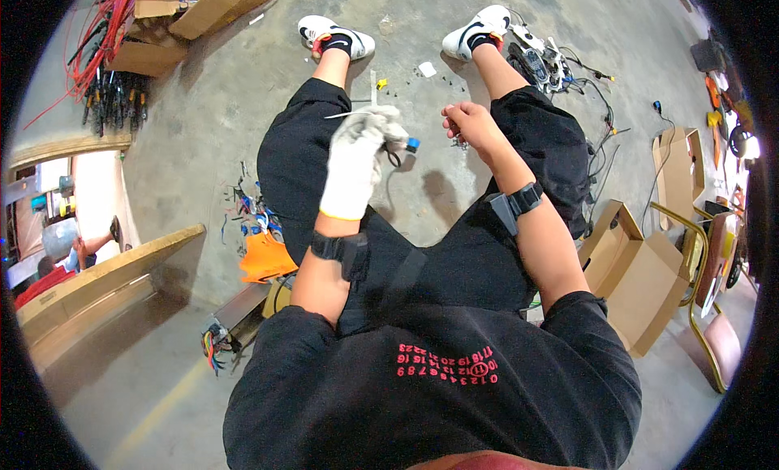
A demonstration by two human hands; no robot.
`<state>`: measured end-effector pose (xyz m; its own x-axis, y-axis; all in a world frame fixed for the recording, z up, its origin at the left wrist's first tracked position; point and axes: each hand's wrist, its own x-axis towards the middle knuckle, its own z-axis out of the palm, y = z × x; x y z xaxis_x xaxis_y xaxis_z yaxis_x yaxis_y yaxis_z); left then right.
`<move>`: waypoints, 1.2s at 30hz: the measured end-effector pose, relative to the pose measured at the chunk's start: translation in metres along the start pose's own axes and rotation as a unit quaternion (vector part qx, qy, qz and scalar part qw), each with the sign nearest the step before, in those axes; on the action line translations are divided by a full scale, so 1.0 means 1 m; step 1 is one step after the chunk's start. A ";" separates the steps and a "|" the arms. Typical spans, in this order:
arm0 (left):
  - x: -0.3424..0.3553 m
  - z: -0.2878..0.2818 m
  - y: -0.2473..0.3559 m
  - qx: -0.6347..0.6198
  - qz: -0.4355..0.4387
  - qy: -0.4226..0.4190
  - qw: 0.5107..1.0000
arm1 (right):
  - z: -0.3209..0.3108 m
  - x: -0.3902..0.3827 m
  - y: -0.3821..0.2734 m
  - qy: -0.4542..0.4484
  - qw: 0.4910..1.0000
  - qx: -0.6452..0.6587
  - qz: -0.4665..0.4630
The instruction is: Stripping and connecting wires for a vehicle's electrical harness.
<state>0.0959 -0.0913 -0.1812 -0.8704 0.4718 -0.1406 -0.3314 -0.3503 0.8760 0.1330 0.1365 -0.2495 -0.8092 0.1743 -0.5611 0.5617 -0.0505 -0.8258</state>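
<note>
In a white work glove with a yellow cuff edge, my left hand [369, 137] is closed round a short dark cable. The cable has a blue connector [412, 145] at its end, which sticks out on the right side of the fingers. A thin pale strip [349, 114] juts out left of the glove; whether the hand grips it I cannot tell. My bare right hand [472, 128] hovers to the right, apart from the connector, its fingers curled in. Anything inside those fingers is hidden. Both hands are between my knees, above the concrete floor.
Small yellow and white scraps [427, 69] lie between my shoes. White devices with tangled cables [540, 60] sit by my right foot. Cardboard boxes [633, 267] and a chair [706, 340] stand right. Wire scraps [251, 210], an orange piece [266, 257] and a metal unit [235, 312] lie left.
</note>
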 end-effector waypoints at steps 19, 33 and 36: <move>-0.112 -0.065 0.276 0.221 0.496 0.146 0.827 | -0.009 0.018 0.022 -0.011 0.990 -0.125 -0.071; -0.076 -0.192 0.114 0.208 0.247 0.314 0.893 | -0.010 0.005 0.023 0.019 0.967 -0.233 -0.099; -0.080 -0.205 0.099 0.175 0.295 0.300 0.890 | -0.008 0.005 0.022 0.021 0.966 -0.245 -0.085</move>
<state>0.0581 -0.3298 -0.1779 -0.9279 -0.2652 0.2621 0.2897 -0.0700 0.9546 0.1426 0.1445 -0.2696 -0.8954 0.1787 -0.4078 0.4429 0.4515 -0.7746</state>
